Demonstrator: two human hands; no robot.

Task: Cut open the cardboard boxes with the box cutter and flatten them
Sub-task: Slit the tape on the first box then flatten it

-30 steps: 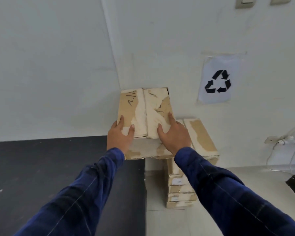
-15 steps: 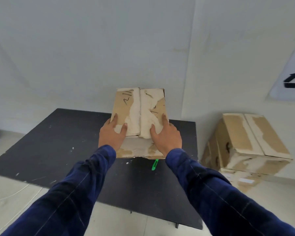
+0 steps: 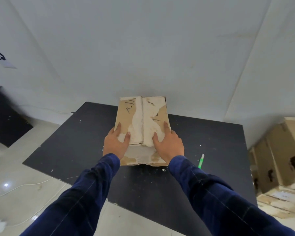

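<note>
Fingers (image 3: 119, 127) grip box (image 3: 126, 114) near corners; cutter (image 3: 200, 162) right.

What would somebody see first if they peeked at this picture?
A worn cardboard box is right in the middle, over a black table, with the left hand and the right hand holding its near end in a two-sided grip. Just to its right a bright green box cutter lies on the table. More cardboard boxes are piled by the wall at the far right.
</note>
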